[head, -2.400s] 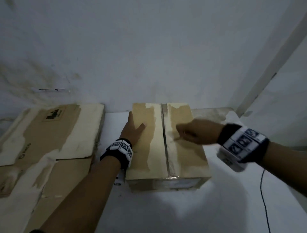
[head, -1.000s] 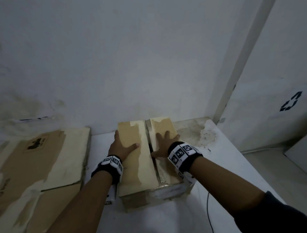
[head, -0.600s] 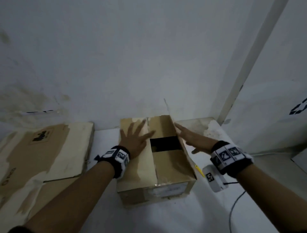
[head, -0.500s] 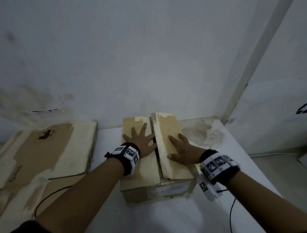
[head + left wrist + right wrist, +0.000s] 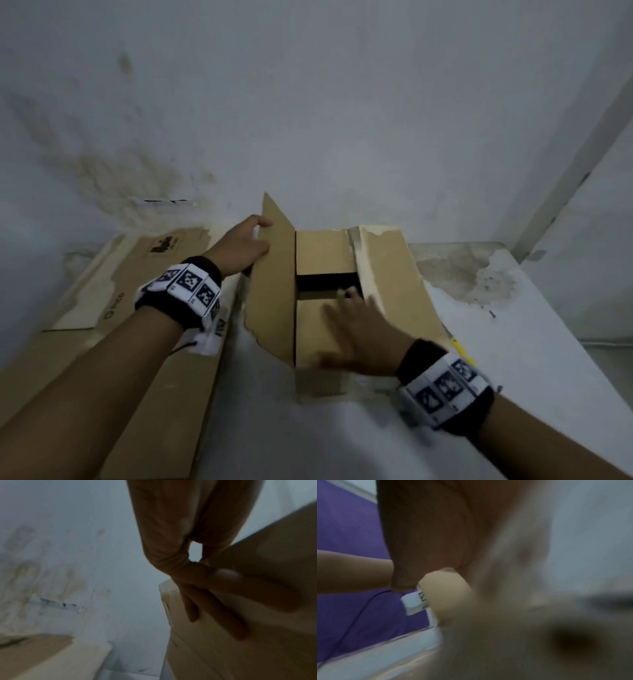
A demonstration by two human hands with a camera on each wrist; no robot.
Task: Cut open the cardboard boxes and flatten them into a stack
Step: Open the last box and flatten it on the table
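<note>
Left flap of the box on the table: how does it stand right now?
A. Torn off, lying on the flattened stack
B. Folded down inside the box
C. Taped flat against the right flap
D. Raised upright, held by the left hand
D: the left hand grips the left flap, which stands up from the box.

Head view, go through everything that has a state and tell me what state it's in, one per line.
cardboard box: upright on the table, top opened, dark gap showing inside
left flap: raised, standing up
right flap: folded outward
left hand: grips the left flap
right hand: fingers extended over the inner flaps
flattened cardboard: lying flat, left of the box
</note>
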